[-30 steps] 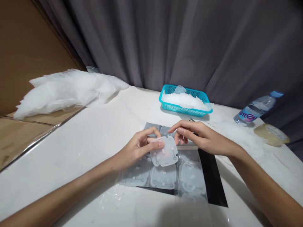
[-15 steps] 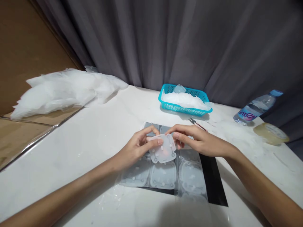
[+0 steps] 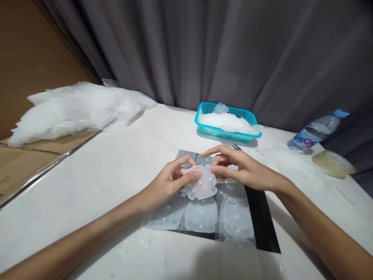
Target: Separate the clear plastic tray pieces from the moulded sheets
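1. Over the last second the right hand (image 3: 241, 169) has drawn in to the right edge of the translucent pad (image 3: 201, 186), its index finger raised clear.
2. The left hand (image 3: 171, 181) pinches the pad's left edge, thumb on top, keeping it tilted just above the sheet of pads (image 3: 204, 216).
3. The right hand's thumb and finger nip the right corner, steadying it.
4. Behind them, a teal basket (image 3: 227, 134) holds loose pieces within reach.

Centre: translucent moulded plastic sheet (image 3: 201, 214) on white marble table (image 3: 116, 167)
Above sheet: translucent plastic piece (image 3: 201, 184)
Behind: turquoise plastic basket (image 3: 227, 132)
Right: clear water bottle (image 3: 314, 132)

Silicone piece (image 3: 202, 186) in left hand (image 3: 167, 182)
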{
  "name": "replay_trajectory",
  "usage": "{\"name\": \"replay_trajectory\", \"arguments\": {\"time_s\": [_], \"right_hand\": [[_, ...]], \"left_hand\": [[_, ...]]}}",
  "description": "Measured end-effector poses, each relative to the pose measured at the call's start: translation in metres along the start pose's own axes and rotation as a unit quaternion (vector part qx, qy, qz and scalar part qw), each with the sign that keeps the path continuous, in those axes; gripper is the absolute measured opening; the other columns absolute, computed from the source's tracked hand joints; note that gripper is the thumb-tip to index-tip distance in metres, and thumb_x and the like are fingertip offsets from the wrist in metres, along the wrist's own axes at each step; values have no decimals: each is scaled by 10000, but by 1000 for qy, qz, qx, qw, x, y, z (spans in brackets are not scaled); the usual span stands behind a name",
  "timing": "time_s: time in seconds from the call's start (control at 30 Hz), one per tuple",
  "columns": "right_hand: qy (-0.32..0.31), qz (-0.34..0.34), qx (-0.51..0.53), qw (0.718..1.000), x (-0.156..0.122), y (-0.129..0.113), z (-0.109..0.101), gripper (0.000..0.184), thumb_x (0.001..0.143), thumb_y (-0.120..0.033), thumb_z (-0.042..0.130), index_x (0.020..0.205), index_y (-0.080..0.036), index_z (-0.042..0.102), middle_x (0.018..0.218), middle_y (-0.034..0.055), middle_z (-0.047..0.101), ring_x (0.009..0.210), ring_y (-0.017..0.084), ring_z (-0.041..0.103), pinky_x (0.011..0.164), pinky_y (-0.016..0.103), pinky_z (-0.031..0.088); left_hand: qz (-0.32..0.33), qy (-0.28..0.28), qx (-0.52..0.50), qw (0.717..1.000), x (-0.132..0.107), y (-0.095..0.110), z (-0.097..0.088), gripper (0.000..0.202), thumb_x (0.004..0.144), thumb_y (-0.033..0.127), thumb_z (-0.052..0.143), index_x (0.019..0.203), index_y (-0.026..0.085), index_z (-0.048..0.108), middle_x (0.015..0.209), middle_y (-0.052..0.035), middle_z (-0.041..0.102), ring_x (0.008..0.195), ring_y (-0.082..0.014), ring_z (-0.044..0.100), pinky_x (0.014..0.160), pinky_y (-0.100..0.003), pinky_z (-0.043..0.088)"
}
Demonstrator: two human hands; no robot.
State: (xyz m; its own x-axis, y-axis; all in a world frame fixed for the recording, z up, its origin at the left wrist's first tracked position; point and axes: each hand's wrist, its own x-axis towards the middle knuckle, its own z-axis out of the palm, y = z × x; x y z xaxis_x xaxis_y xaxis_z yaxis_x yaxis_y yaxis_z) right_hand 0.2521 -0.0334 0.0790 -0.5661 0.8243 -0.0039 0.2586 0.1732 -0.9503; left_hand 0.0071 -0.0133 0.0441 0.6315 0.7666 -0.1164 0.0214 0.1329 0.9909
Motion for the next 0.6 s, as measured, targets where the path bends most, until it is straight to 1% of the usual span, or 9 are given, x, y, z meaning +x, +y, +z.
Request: {"name": "replay_trajectory", "arguments": {"time_s": [0.13, 0.23, 0.37, 0.5, 0.6], "right_hand": [[16, -6, 13, 1000, 1, 1, 0, 367, 1036, -330, 619, 1380, -229, 543, 904, 0, 685, 813, 142, 662, 750, 274, 578], [22, -16, 14, 1000, 1, 2, 1, 380, 1035, -339, 626, 1386, -225, 534, 913, -2, 685, 801, 132, 658, 752, 264, 570], [16, -14, 19, 1000, 0, 1, 3, 376, 1033, -324, 630, 1386, -230, 540, 901, -11, 679, 784, 125, 650, 746, 259, 561], [13, -12, 16, 1000, -2, -2, 4, 376, 1037, -311, 620, 1396, -232, 540, 898, -10, 687, 797, 134, 654, 750, 265, 549], [1, -22, -9, 1000, 0, -3, 1, 372, 1024, -331, 650, 1373, -229, 575, 916, -4, 707, 822, 140, 657, 783, 275, 522]], "left_hand": [[-3, -7, -9, 1000, 3, -3, 0, 313, 940, 423, 740, 919, 190, 533, 772, -27, 719, 636, -136, 608, 601, -241, 430], [-13, -19, -10, 1000, 5, -6, 0, 339, 926, 431, 758, 949, 194, 515, 774, -17, 715, 636, -132, 608, 588, -231, 418], [-3, -28, -9, 1000, 3, -6, 2, 333, 922, 396, 772, 964, 195, 510, 738, 26, 658, 622, -103, 567, 568, -208, 403], [10, -38, 3, 999, 0, -2, 3, 300, 952, 381, 742, 971, 190, 511, 750, 24, 643, 645, -100, 566, 587, -207, 416], [20, -41, 41, 998, 0, -1, 1, 294, 964, 396, 724, 968, 186, 518, 753, 19, 633, 638, -101, 558, 581, -210, 396]]}}
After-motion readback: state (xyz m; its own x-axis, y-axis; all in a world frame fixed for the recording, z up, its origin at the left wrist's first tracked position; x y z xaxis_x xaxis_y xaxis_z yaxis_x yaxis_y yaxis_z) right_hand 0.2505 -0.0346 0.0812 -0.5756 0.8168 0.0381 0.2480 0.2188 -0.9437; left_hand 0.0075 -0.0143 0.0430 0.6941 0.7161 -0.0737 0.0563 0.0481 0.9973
